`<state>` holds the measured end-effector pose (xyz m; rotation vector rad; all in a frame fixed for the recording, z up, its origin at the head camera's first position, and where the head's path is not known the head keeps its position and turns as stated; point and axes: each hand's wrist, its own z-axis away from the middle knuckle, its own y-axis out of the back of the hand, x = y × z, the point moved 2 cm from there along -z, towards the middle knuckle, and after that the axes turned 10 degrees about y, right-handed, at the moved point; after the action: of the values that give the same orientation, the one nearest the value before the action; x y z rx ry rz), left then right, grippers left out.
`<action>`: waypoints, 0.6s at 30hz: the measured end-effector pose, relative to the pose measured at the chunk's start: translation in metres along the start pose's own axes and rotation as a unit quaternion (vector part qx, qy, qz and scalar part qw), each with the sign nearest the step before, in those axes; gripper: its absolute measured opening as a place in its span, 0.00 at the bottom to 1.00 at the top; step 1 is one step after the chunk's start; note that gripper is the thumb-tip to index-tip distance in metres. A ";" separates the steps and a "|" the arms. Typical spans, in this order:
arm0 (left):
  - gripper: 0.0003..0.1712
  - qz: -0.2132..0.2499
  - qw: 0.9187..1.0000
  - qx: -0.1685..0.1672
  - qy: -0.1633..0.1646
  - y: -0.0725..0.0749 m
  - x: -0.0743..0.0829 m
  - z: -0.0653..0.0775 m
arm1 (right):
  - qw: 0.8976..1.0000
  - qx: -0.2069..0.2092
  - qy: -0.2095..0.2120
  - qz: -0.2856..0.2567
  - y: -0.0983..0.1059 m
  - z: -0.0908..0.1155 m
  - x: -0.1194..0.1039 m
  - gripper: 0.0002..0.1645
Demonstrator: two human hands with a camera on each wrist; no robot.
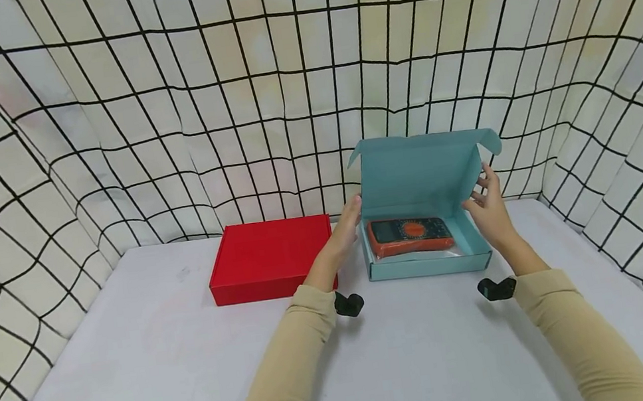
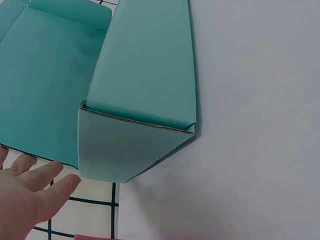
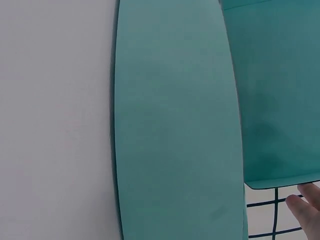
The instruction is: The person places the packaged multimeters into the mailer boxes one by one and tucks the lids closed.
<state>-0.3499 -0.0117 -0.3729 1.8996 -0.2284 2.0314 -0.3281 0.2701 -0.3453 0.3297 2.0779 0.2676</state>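
Observation:
A teal cardboard box [image 1: 426, 268] stands on the table with its lid [image 1: 414, 172] raised at the back. Inside lies a multimeter [image 1: 414, 229] with an orange case, dark face and orange dial, clear plastic around its base. My left hand [image 1: 345, 232] is at the box's left side, fingers extended close to the lid's edge; its fingers [image 2: 42, 177] also show in the left wrist view. On the opposite side, my right hand [image 1: 490, 212] has its fingers slightly bent at the lid's right edge. In the right wrist view, its fingertips [image 3: 302, 205] are beside that edge.
A closed red box [image 1: 277, 256] lies left of the teal box, partly behind my left forearm. The white table [image 1: 137, 370] ends at a white cloth backdrop [image 1: 261, 101] with a black grid. Small black devices [image 1: 349, 304] sit at both wrists.

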 end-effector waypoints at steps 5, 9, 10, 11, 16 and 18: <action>0.40 0.003 1.000 0.002 -0.008 0.002 -0.004 0.000 | 1.000 0.002 0.006 -0.010 -0.003 -0.006 0.021 0.52; 0.41 0.008 1.000 0.003 -0.010 0.006 -0.006 0.003 | 1.000 -0.008 0.007 -0.010 -0.010 -0.002 0.002 0.51; 0.41 0.010 1.000 0.003 -0.009 0.007 -0.007 0.004 | 1.000 -0.010 0.007 -0.010 -0.012 -0.001 -0.001 0.50; 0.41 0.012 1.000 0.003 -0.009 0.008 -0.007 0.005 | 1.000 -0.011 0.007 -0.010 -0.012 0.000 -0.001 0.50; 0.42 0.018 1.000 0.006 -0.003 0.009 -0.010 0.007 | 1.000 -0.015 0.021 -0.003 -0.010 -0.001 0.019 0.50; 0.41 0.016 1.000 0.008 -0.001 0.009 -0.011 0.007 | 0.999 -0.018 0.028 -0.002 -0.007 0.000 0.027 0.49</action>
<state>-0.3459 -0.0241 -0.3820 1.9199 -0.2461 2.0573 -0.3420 0.2723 -0.3694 0.3005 2.1270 0.3148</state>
